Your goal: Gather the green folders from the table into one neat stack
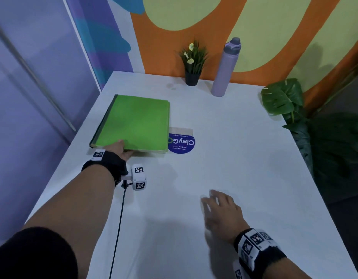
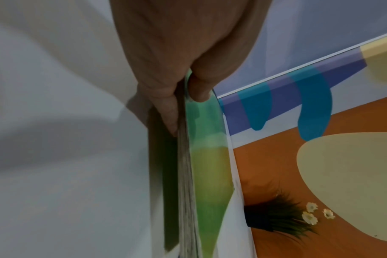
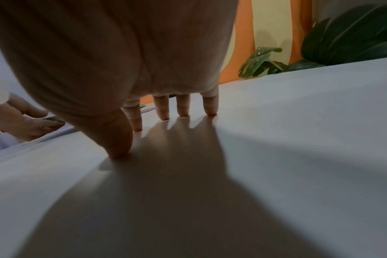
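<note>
The green folders (image 1: 136, 122) lie in one pile on the left half of the white bench (image 1: 234, 158), their edges close to flush, the pile's right edge covering part of a round blue sticker (image 1: 182, 143). The left hand (image 1: 121, 149) pinches the pile's near edge close to its left corner, thumb on top and fingers (image 2: 170, 115) beneath, so that corner looks slightly lifted. The right hand (image 1: 222, 210) is released, grasping nothing, fingers spread with tips on the bare bench well apart from the pile. To finish neatly, I judge it best to set the corner down gently, bring the free hand to the opposite edge and square the sides between both palms; pulling by one corner could fan the sheets. The sticker, upside down from here, reads "ClayG", with smaller lines I make out as "Clean as you go" and "Let's keep our pantries clean".
</note>
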### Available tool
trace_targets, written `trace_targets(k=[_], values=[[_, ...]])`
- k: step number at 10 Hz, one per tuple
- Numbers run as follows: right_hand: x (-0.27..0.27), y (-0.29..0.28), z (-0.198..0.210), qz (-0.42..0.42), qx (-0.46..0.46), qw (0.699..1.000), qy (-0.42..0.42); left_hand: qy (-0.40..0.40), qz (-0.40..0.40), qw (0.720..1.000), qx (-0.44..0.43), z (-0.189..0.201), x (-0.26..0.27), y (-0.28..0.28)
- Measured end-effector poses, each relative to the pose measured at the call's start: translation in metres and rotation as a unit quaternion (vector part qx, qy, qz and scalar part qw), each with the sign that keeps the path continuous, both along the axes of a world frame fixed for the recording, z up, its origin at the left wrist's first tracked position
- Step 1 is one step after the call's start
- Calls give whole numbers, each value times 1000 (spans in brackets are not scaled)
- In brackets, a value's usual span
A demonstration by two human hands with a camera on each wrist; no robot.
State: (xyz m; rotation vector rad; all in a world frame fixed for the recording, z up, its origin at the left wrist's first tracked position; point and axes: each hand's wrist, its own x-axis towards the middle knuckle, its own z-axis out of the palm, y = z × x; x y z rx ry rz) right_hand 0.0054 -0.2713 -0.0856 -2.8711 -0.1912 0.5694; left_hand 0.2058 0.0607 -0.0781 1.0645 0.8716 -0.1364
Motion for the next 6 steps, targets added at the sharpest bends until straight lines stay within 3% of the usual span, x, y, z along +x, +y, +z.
trace_targets(k=[1, 2, 3, 4, 5, 6], values=[[0, -1, 1, -7, 9, 1000, 4, 52, -92, 967, 234, 11, 10, -7], [3, 0, 2, -17, 14, 999, 24, 20, -187, 904, 385, 32, 5, -14], [5, 1, 5, -18, 12, 999, 39, 38, -267, 854, 446, 48, 9, -15], [5, 1, 8, -18, 8, 999, 51, 25, -254, 889, 380, 65, 2, -22], [6, 2, 11, -18, 11, 998, 58, 14, -206, 948, 241, 64, -6, -24], [3, 4, 14, -1, 1, 999, 47, 4, -204, 953, 225, 66, -30, -28]])
